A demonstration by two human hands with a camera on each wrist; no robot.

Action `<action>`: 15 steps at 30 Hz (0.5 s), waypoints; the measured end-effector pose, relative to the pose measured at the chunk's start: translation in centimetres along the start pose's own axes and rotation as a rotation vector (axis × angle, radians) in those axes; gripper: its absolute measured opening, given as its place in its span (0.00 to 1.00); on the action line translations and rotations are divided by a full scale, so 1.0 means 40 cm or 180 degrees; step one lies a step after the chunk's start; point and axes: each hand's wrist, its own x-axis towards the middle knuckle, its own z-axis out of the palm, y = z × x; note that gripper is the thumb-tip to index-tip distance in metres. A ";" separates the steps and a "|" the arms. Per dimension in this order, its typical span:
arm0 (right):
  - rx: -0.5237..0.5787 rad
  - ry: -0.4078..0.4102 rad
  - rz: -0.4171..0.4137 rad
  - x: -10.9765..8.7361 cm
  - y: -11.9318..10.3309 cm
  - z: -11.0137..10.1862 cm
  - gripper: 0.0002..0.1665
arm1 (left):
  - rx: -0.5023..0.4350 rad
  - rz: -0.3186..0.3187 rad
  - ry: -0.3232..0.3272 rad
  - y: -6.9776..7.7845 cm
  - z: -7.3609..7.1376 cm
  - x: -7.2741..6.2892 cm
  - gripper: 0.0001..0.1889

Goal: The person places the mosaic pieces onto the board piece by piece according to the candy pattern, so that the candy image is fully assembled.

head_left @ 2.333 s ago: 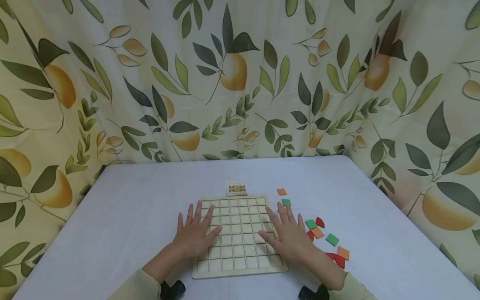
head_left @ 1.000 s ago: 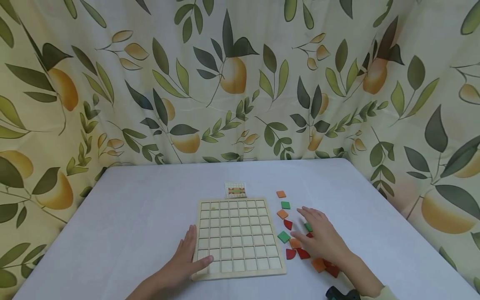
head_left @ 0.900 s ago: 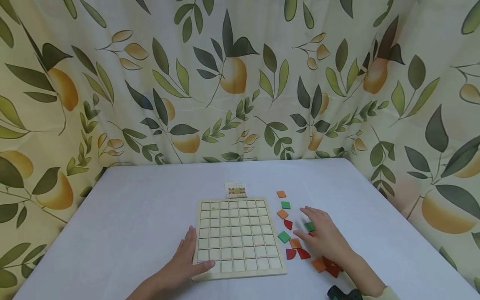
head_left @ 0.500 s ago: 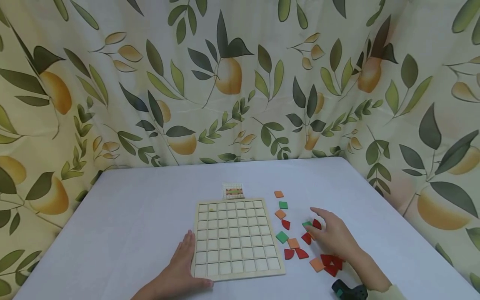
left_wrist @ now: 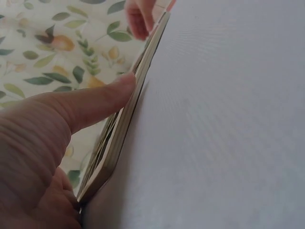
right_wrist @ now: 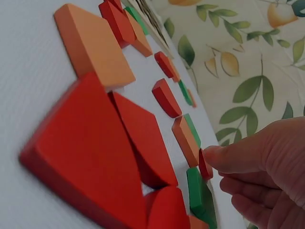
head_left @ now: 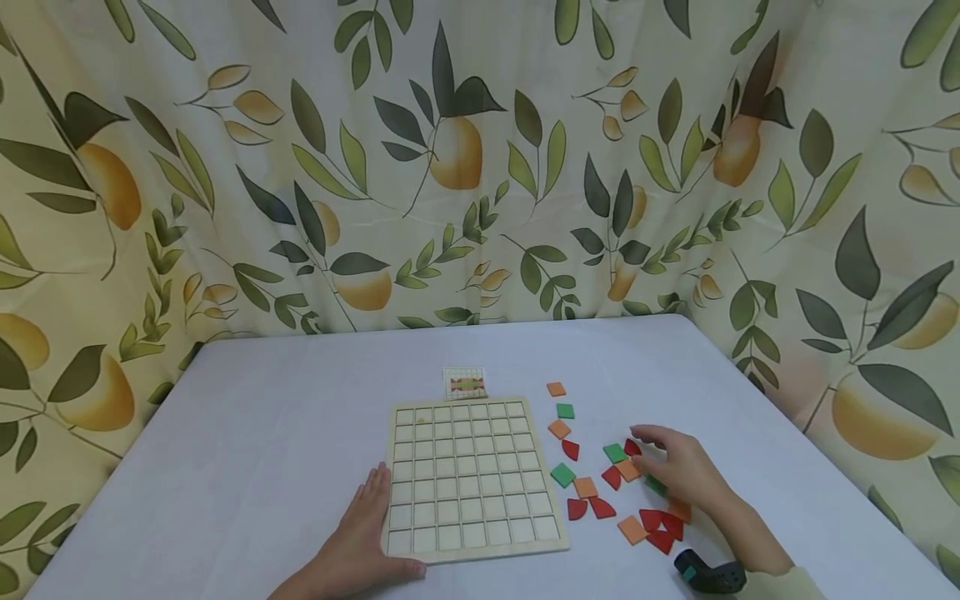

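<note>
My left hand (head_left: 356, 529) lies against the near left corner of a pale wooden grid board (head_left: 480, 552). Its fingers run straight along the left side, and the thumb lies along the front edge; the left wrist view shows the thumb tip at the board's rim (left_wrist: 125, 121). My right hand (head_left: 690, 471) hovers over the coloured pieces, thumb and index finger apart. Close by its fingertips is a red quarter-round piece (head_left: 632, 447), which the thumb tip overlaps in the right wrist view. A green tile (head_left: 615, 453) and an orange tile (head_left: 628, 471) lie beside it.
Several other red, orange and green pieces (head_left: 585, 487) are scattered right of the board. Red pieces (head_left: 660, 542) cluster near the right wrist. A small pattern card (head_left: 465, 383) stands behind the board. A patterned curtain (head_left: 480, 167) hangs beyond the white table (head_left: 262, 433).
My right hand has drawn rightward across the pieces, uncovering several of them. My left hand, earlier spread over the board, has slid down to its near left corner. The view has shifted slightly.
</note>
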 end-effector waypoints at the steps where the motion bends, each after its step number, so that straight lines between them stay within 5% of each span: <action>1: 0.0008 -0.0012 0.0016 0.001 0.001 0.000 0.29 | -0.0005 0.0010 0.0009 0.000 -0.001 0.000 0.70; 15: -0.0068 -0.0137 -0.0148 0.024 0.028 -0.010 0.22 | -0.0024 0.0095 0.0047 -0.003 -0.001 -0.001 0.68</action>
